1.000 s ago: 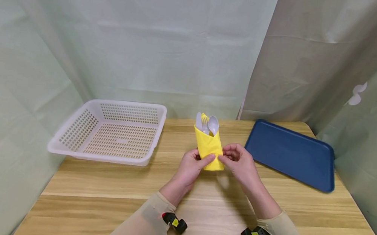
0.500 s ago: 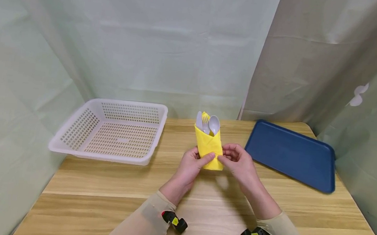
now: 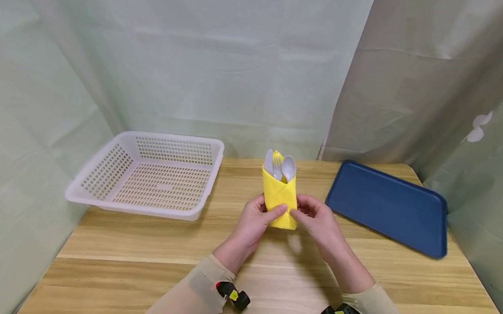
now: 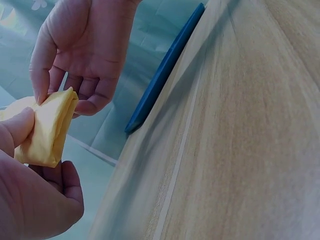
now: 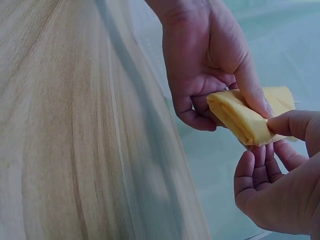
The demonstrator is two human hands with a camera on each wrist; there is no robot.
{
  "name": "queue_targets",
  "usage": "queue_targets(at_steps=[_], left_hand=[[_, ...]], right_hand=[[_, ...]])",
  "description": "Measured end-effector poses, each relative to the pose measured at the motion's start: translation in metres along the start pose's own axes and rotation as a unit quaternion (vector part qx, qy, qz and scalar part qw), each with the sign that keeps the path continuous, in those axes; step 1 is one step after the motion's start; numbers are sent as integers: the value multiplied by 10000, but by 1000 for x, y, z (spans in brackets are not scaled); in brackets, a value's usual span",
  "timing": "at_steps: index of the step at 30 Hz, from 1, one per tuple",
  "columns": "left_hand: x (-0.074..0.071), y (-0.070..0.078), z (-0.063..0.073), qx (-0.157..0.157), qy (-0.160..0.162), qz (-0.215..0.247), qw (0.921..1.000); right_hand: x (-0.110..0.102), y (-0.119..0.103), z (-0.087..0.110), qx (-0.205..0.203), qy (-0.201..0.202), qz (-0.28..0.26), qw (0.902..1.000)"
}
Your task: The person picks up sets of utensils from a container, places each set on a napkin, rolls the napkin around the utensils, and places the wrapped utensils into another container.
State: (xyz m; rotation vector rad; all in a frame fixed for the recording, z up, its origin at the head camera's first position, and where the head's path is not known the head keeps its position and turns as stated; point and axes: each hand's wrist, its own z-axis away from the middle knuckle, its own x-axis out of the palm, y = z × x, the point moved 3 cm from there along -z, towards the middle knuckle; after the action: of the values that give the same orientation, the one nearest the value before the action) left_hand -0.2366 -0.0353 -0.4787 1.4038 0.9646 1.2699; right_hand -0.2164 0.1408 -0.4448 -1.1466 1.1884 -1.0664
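Observation:
A folded yellow napkin [image 3: 280, 192] makes a pouch, held up above the table between both hands. From its open top stick out a pale knife [image 3: 268, 161], a fork [image 3: 277, 166] and a spoon [image 3: 289, 167]; their lower parts are hidden inside. My left hand [image 3: 254, 223] grips the pouch's left side, thumb across the front and fingers behind. On the right edge, my right hand [image 3: 320, 224] pinches the napkin, thumb in front. The wrist views show the thick folded bottom end of the napkin [image 4: 47, 132], with fingers of both hands beneath and behind it.
A white perforated plastic basket [image 3: 191, 215] stands at the left of the wooden table [image 3: 141, 267]. At the right lies a flat blue tray [image 3: 387, 208]. Pale curtains [image 3: 206, 61] close in the back and both sides.
The pouch has turned slightly more upright, its cutlery tops shifting a little right. My right hand's fingers have moved from beside the edge to behind the pouch. The left hand keeps its grip.

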Motion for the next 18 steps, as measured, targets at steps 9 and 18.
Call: queue_targets(at_steps=[9, 18], left_hand=[[1, 1, 0, -157, -120, 45, 9998], [1, 2, 0, -87, -85, -9, 9999]], right_hand=[[0, 2, -1, -89, 9, 27, 10000], [0, 0, 0, 25, 12, 12, 10000]])
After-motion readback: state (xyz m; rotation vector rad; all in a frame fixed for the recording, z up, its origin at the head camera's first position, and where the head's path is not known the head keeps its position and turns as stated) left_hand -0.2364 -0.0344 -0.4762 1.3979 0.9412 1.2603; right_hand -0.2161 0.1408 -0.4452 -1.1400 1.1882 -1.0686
